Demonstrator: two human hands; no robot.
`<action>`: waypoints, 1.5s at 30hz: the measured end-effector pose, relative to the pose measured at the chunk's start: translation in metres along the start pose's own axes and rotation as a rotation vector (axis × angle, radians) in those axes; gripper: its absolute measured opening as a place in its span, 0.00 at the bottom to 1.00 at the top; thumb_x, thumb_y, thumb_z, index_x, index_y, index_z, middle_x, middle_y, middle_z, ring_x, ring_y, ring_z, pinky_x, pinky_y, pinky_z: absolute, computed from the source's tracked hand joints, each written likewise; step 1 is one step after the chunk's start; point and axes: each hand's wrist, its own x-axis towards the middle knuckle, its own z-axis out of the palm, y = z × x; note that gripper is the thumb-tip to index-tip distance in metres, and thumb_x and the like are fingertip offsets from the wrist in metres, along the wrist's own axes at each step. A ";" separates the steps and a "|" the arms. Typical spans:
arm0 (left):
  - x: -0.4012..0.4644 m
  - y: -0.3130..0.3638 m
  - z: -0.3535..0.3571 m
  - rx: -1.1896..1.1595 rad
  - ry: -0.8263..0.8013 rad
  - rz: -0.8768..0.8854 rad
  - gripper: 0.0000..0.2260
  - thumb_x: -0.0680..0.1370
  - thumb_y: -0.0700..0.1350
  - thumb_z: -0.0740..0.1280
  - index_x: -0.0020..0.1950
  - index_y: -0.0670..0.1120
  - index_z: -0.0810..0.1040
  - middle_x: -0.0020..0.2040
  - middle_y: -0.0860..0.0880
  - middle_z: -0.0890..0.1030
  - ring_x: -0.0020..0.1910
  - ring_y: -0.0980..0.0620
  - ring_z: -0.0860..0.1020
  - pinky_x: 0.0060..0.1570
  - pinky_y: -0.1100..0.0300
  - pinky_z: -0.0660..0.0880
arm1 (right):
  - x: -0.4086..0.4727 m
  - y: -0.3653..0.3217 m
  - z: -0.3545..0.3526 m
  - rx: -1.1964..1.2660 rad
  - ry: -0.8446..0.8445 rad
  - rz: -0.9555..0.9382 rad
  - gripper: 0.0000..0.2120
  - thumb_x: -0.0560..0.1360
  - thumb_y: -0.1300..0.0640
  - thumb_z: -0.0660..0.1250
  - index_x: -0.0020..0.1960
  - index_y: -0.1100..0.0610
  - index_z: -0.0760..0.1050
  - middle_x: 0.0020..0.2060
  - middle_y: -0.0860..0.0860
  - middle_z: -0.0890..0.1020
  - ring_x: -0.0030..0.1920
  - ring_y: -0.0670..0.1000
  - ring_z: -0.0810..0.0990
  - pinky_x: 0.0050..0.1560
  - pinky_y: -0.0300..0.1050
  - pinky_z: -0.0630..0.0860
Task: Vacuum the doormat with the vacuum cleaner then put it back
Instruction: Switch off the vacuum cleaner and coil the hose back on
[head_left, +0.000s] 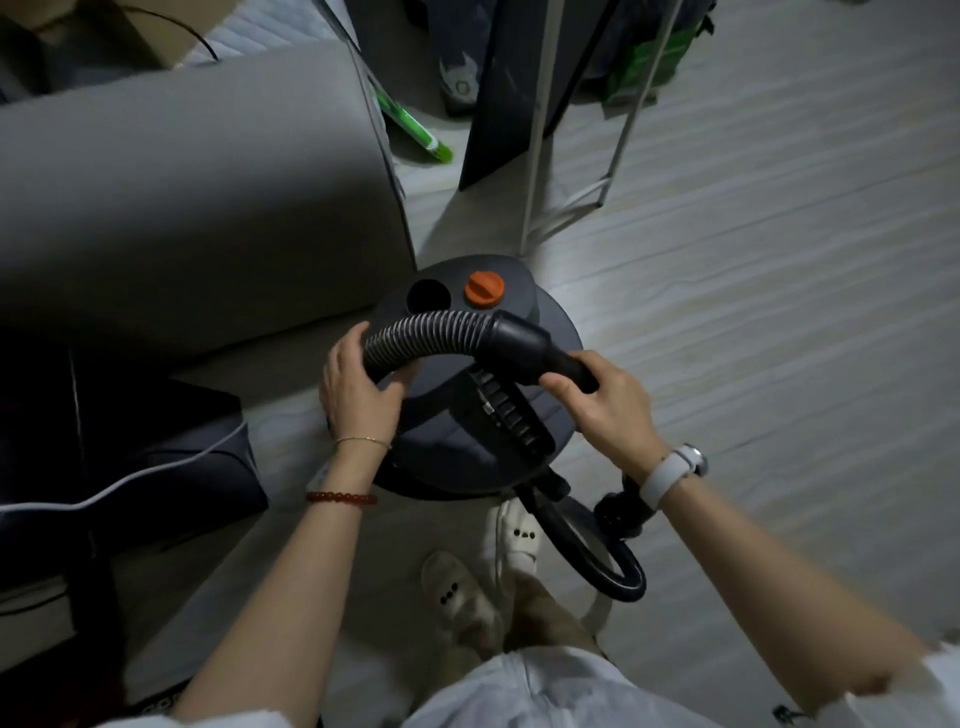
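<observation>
The vacuum (467, 395), a dark round canister, stands on the pale floor (753, 312) at frame centre, just in front of the person's 2 feet. On its lid sit an open round port (428, 297) at 11 o'clock and an orange cap (484, 290) at 12 o'clock. The left hand (358, 384) is wrapped around the ribbed hose (415, 335) at 9 o'clock of the lid. The right hand (605, 410) grasps the hose's smooth black cuff (524, 345) at 3 o'clock. A grey sofa (182, 197) lies at 10 o'clock. No doormat can be made out.
</observation>
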 end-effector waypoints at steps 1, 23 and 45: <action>0.004 -0.007 0.001 -0.021 0.015 -0.049 0.29 0.72 0.47 0.72 0.70 0.45 0.65 0.67 0.42 0.69 0.66 0.43 0.67 0.66 0.45 0.65 | 0.007 -0.001 0.001 0.025 -0.003 0.006 0.23 0.67 0.37 0.60 0.52 0.52 0.76 0.37 0.49 0.77 0.45 0.55 0.78 0.41 0.43 0.66; 0.104 0.103 0.046 0.559 -0.025 0.257 0.23 0.77 0.44 0.63 0.72 0.52 0.63 0.66 0.39 0.68 0.64 0.38 0.65 0.64 0.43 0.60 | 0.087 0.060 -0.067 0.343 -0.225 0.087 0.35 0.59 0.25 0.63 0.51 0.53 0.72 0.42 0.57 0.82 0.42 0.57 0.82 0.47 0.57 0.79; 0.068 0.112 0.153 0.525 -0.331 0.439 0.25 0.79 0.51 0.61 0.75 0.50 0.59 0.72 0.44 0.65 0.72 0.44 0.60 0.70 0.41 0.52 | 0.087 0.144 -0.053 0.327 0.166 0.525 0.16 0.71 0.44 0.67 0.53 0.49 0.67 0.39 0.52 0.80 0.37 0.54 0.80 0.42 0.51 0.78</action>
